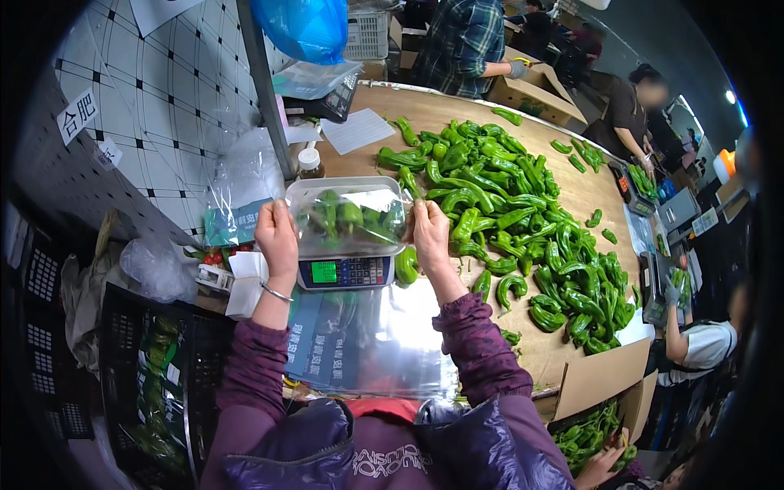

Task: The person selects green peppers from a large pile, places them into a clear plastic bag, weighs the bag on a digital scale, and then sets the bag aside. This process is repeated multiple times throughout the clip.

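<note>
Both of my hands pinch the upper corners of a clear plastic bag (351, 215) with several green peppers showing through it. My left hand (277, 236) grips its left side, and my right hand (431, 233) grips the right one. Behind the bag is a translucent plastic tray (343, 182) on a digital scale (383, 272) with a lit green display. Whether the bag rests in the tray or hangs just above it, I cannot tell. Flat printed plastic bags (334, 343) lie on the table between my forearms.
A large heap of green peppers (508, 196) spreads over the wooden table (422, 101). A white-capped bottle (309, 162) stands behind the tray, near a metal post (266, 92). At lower left is a black crate (116, 343) of bagged peppers; a cardboard box (603, 380) is at lower right. Several people work around.
</note>
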{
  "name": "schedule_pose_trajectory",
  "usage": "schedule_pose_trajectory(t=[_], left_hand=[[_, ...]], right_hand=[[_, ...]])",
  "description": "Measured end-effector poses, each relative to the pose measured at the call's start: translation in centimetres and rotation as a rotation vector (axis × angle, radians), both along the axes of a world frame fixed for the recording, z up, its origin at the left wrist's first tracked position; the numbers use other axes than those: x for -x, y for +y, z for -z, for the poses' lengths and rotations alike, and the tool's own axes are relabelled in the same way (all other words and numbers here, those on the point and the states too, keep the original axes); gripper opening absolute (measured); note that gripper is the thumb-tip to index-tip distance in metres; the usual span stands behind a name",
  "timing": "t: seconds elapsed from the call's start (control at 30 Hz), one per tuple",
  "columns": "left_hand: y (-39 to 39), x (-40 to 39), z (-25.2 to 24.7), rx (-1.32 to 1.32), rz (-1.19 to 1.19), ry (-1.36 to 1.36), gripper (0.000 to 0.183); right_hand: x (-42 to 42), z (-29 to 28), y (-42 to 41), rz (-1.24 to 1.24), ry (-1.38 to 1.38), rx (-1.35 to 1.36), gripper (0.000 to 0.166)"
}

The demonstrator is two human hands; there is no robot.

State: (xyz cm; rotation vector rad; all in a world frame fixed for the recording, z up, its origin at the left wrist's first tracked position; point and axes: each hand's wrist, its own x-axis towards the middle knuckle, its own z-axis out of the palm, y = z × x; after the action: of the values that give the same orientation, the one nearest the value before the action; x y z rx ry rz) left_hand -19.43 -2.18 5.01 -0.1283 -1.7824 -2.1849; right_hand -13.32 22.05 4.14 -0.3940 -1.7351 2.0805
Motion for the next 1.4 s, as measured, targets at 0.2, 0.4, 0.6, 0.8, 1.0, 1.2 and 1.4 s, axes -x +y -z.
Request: schedule_pose_trajectory(t=[0.2, 0.4, 0.6, 0.8, 1.0, 1.2, 1.4], left_hand=[[-2.1, 2.3, 7.8, 0.329, -0.076, -0.121, 0.015], [-3.1, 3.6, 9.6, 0.688, 0.039, -0.226, 0.022], [-1.7, 3.0, 5.5, 0.366, 0.261, -0.480, 0.060], [-2.2, 3.8, 6.0, -0.206, 0.638, -0.698, 0.030], [-3.5, 1.7, 7.4, -0.582, 0.714, -0.701, 0.022], [-6.6, -7.2, 4.8, -1.003, 0.689, -0.581, 0.026], [-12.5, -14.5, 3.9, -1.209, 0.659, -0.156, 0.041]], right_hand=[[1.3, 5.9, 3.0, 0.153, -0.337, -0.472, 0.031], [0.6, 7.4, 2.7, 0.042, -0.493, -0.477, 0.025], [2.3, 6.2, 1.9, -0.026, -0.403, -0.645, 0.030], [3.8, 5.5, 1.4, -0.293, -0.485, -0.392, 0.051], [1.0, 5.6, 1.1, -0.491, -0.287, 0.258, 0.037], [-1.0, 4.3, -1.9, -0.420, -0.207, 0.334, 0.026], [-1.9, 1.5, -7.8, -0.748, -0.049, 0.161, 0.065]])
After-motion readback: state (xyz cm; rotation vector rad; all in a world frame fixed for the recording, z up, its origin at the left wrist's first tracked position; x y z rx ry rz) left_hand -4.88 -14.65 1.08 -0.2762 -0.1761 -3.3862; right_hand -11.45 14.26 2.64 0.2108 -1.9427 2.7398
